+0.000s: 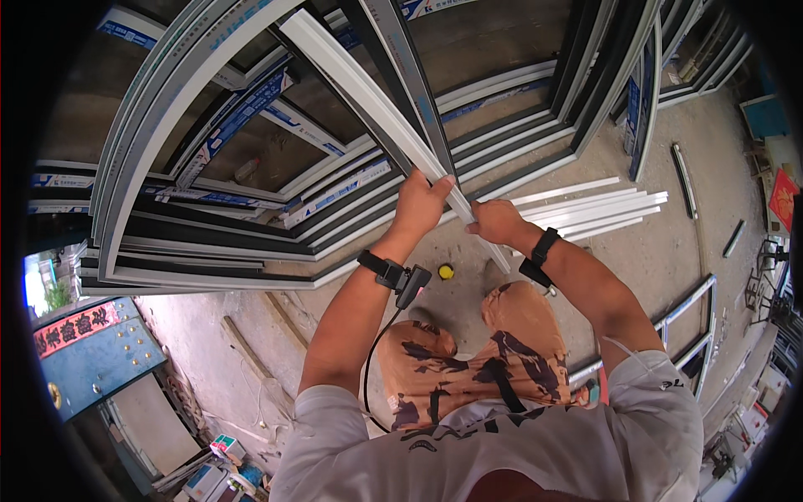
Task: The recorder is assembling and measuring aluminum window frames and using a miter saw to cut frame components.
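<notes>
A long white strip of window profile [368,96] slants from the upper middle down toward my knees, in front of the window frames. My left hand [420,203] wraps round it, thumb lying along its face. Lower down, my right hand [502,224] closes on the same strip near its lower end. Behind the strip stands a grey and black window frame [410,75], whose bar runs close beside it. Whether the strip touches that bar, I cannot tell. More white strips [611,209] lie on the floor to the right of my hands.
Several large window frames [201,58], some with curved tops, lean together ahead. A yellow round object [446,272] sits on the floor [276,368] between my arms. A small frame [690,322] lies at right. A blue door panel [104,351] is at left.
</notes>
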Demonstrator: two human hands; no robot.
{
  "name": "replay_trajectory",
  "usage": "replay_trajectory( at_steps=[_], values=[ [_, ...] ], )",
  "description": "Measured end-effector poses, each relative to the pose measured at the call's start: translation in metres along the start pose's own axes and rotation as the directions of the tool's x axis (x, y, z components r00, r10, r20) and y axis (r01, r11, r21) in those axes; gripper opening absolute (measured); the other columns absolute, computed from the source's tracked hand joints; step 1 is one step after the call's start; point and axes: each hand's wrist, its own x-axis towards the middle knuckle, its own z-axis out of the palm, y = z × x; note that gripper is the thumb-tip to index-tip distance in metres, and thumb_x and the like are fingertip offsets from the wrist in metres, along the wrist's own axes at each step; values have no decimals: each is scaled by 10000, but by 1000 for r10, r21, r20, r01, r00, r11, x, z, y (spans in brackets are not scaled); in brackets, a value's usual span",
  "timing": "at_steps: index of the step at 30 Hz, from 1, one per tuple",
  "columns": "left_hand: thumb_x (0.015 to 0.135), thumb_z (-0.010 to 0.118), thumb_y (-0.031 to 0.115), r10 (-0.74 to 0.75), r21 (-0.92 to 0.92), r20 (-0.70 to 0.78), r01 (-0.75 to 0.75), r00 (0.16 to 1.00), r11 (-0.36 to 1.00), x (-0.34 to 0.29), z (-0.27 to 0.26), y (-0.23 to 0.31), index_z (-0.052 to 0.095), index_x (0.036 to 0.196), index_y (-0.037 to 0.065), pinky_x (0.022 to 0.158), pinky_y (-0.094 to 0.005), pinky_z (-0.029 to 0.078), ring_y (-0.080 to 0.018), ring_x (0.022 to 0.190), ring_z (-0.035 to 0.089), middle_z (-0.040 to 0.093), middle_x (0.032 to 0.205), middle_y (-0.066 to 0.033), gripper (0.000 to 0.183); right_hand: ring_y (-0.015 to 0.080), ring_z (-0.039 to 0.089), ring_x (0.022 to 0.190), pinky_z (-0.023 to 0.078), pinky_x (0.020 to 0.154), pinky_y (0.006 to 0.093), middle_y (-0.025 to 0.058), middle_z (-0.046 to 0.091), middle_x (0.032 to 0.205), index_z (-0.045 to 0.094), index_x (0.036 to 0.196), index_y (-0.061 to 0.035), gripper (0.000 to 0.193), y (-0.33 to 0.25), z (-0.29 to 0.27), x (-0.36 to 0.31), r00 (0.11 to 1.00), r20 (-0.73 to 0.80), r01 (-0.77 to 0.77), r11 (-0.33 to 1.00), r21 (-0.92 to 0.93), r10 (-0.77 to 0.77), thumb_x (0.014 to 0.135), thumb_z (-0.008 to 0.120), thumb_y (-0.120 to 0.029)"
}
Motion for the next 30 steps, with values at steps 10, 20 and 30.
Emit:
replay_trajectory(
  at_steps=[10,20,30],
  values=[
    [836,645,188,361,147,-183,-338,914,930,70,-11,-30,491,1092,-33,807,-435,496,-417,923,646,655,969,-257,372,409,651,860,485,799,481,235,666,811,570,957,22,437,9,10,95,951,-286,131,991,25,-118,840,632,-394],
    [815,692,195,446,145,-182,-424,877,894,86,-17,-57,530,1121,-12,792,-392,505,-355,912,674,684,968,-206,403,414,645,790,494,738,493,229,653,745,616,833,8,444,7,24,115,878,-473,168,975,145,-81,780,692,-426],
    [801,697,173,507,41,-230,-512,831,858,96,-14,-97,549,1147,-1,825,-374,507,-315,972,676,689,995,-194,415,423,634,743,496,673,500,217,643,730,599,796,-22,445,5,56,130,822,-564,144,986,84,-72,766,706,-454]
  ],
)
